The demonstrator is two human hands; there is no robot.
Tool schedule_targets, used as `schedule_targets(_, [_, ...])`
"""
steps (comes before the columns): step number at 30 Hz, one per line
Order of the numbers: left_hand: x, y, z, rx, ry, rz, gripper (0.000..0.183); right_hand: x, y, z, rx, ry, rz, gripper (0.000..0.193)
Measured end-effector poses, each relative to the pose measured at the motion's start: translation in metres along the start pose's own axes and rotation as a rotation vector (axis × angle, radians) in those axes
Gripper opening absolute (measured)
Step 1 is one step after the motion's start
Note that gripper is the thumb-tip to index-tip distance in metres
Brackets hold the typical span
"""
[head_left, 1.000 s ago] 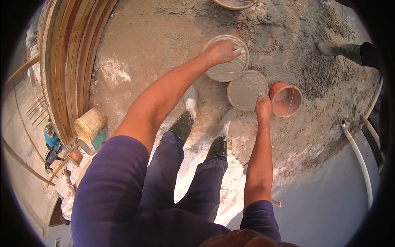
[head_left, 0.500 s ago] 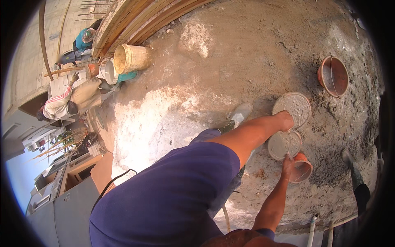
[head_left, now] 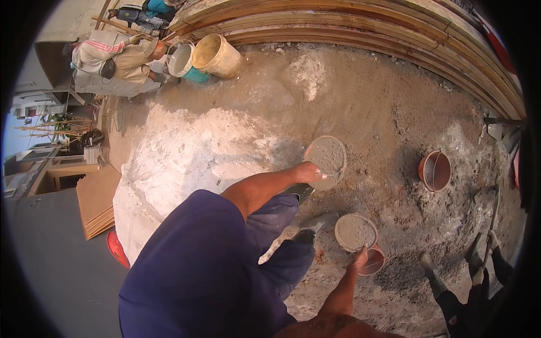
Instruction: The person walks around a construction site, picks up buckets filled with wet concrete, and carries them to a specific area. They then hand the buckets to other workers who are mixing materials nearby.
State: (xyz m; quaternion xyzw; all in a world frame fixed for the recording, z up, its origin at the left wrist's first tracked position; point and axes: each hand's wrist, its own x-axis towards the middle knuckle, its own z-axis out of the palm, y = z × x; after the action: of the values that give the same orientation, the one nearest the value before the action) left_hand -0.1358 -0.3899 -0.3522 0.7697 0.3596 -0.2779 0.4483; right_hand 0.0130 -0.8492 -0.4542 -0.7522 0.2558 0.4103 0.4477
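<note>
My left hand [head_left: 309, 171] reaches forward and grips the wire handle of a round bucket [head_left: 326, 156] filled to the brim with grey mortar. My right hand [head_left: 359, 259] is closed at the rim of a second mortar-filled bucket [head_left: 355, 231]. An empty orange bucket [head_left: 375, 263] sits right against that hand; I cannot tell whether the fingers hold it too. My dark boots [head_left: 304, 192] stand on the wet sandy ground between the two buckets.
Another empty orange bucket [head_left: 435, 170] stands to the right. A pale sand heap [head_left: 191, 158] lies to the left. Stacked wooden planks [head_left: 366, 28] run along the top, with a yellow bucket [head_left: 217, 55] and a crouching person [head_left: 115, 65]. A person with a shovel [head_left: 484, 265] works at the lower right.
The view has swung round, so the planks now run along the top. Both hands have kept their hold on the mortar buckets, and the buckets have shifted with them.
</note>
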Motion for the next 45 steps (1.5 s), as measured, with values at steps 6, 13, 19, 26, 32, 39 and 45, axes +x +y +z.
schedule_targets(6, [-0.183, -0.114, -0.036, -0.256, 0.421, -0.317, 0.064, -0.107, -0.005, -0.056, 0.111, -0.009, 0.047, 0.052])
schedule_targets(13, [-0.375, -0.253, -0.003, -0.672, 0.884, -0.693, 0.064, -0.241, -0.066, -0.055, -0.201, 0.105, 0.095, 0.051])
schedule_targets(19, [-0.480, -0.357, 0.069, -1.138, 1.034, -1.056, 0.054, -0.309, -0.092, 0.013, -0.542, 0.061, 0.047, 0.055])
schedule_targets(26, [-0.554, -0.356, 0.142, -1.886, 1.230, -1.148, 0.038, -0.361, -0.159, 0.134, -0.503, -0.012, 0.042, 0.058])
schedule_targets(32, [-0.582, -0.329, 0.160, -2.252, 1.258, -1.281, 0.047, -0.373, -0.210, 0.238, -0.501, -0.037, 0.033, 0.060])
schedule_targets(39, [-0.562, -0.303, 0.111, -2.606, 1.485, -1.211, 0.054, -0.359, -0.266, 0.440, -0.505, -0.093, -0.090, 0.061])
schedule_targets(45, [-0.552, -0.297, 0.027, -2.650, 1.612, -1.185, 0.056, -0.357, -0.331, 0.639, -0.706, -0.223, -0.275, 0.049])
